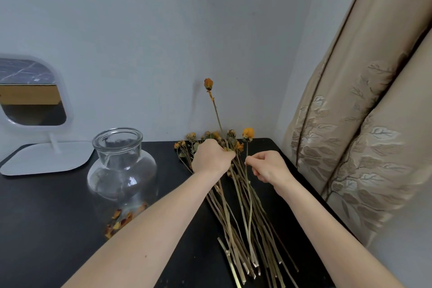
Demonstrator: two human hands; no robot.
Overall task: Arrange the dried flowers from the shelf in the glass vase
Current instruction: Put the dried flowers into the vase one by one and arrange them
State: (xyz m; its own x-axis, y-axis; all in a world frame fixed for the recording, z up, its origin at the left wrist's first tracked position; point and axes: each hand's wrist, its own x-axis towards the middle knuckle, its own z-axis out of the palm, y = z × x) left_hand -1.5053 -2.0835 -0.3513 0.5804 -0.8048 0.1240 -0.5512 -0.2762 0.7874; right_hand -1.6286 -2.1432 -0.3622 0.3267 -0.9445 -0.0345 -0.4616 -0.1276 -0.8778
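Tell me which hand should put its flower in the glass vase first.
Left, probably. The left hand seems to grip the raised orange-bud stem and is nearer the glass vase, which stands to its left. The right hand, pinching a yellow-flower stem, would have to cross the left arm.

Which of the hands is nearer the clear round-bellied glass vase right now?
Left. The left hand grips dried flower stems just right of the clear glass vase; the right hand pinches a single stem farther right.
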